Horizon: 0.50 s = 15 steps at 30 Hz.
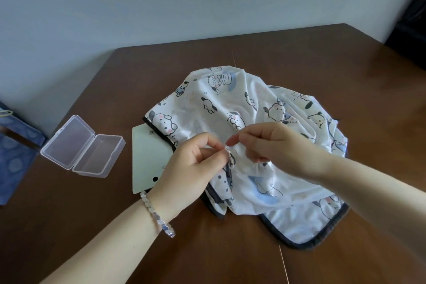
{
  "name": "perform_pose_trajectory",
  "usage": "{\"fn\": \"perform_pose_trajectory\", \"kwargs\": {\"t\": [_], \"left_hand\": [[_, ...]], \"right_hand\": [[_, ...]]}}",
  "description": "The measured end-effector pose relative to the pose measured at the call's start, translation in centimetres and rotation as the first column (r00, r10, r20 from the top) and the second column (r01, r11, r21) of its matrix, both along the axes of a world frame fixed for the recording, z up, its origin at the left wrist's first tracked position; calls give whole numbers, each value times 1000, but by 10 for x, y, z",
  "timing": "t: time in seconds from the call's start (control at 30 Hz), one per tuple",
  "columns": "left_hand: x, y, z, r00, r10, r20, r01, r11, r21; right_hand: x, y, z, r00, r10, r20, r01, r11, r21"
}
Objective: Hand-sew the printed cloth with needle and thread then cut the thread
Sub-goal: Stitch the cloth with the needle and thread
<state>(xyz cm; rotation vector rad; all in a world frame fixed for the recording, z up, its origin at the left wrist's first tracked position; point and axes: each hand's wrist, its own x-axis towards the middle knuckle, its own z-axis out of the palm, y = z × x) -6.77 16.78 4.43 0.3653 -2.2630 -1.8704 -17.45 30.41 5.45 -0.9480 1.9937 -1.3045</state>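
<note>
Working this close, you risk most at the pinch itself: your left hand (pixel 192 166) holds a small raised fold of the printed cloth (pixel 230 104) between thumb and forefinger, the other fingers curled under, and your right hand (pixel 269 145) meets it with forefinger and thumb drawn narrow, almost tip to tip with the left. What that right pinch holds is too small to tell, and I cannot make out the needle at all, so a prick to the left thumb is a fair worry if the point comes through the fold blind. The cloth lies bunched on the table (pixel 345 71) to the right of the clear plastic box (pixel 83 145), with a pale card (pixel 149 159) between box and cloth, one edge of it tucked under the dark hem. Because the cloth is heaped in loose layers, a stitch driven too deep could, I judge, catch a lower layer and sew the folds together. A thin pale line (pixel 284 263) shows on the table at the cloth's near side, farther right of the box; if that is the thread, its slack could snag under your right forearm or knot on itself when you pull. I see no scissors near the box, so cutting may mean letting go of the fold and losing tension.
</note>
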Motion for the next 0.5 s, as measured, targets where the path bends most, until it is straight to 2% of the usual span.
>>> {"fn": "perform_pose_trajectory", "kwargs": {"t": [0.1,0.27,0.37,0.5], "left_hand": [[0,1,0,1000,24,3,-24,1000,8],[1,2,-2,999,35,-9,-35,999,-11],[1,2,-3,1000,18,-16,-19,999,-29],[4,-1,-1,999,-7,-32,6,1000,-28]], "right_hand": [[10,0,1,998,26,-57,-25,1000,8],[13,2,-2,999,-16,-36,16,1000,-3],[10,2,-8,994,-95,-57,94,995,-20],[-8,5,-16,953,-237,-191,239,971,-9]]}}
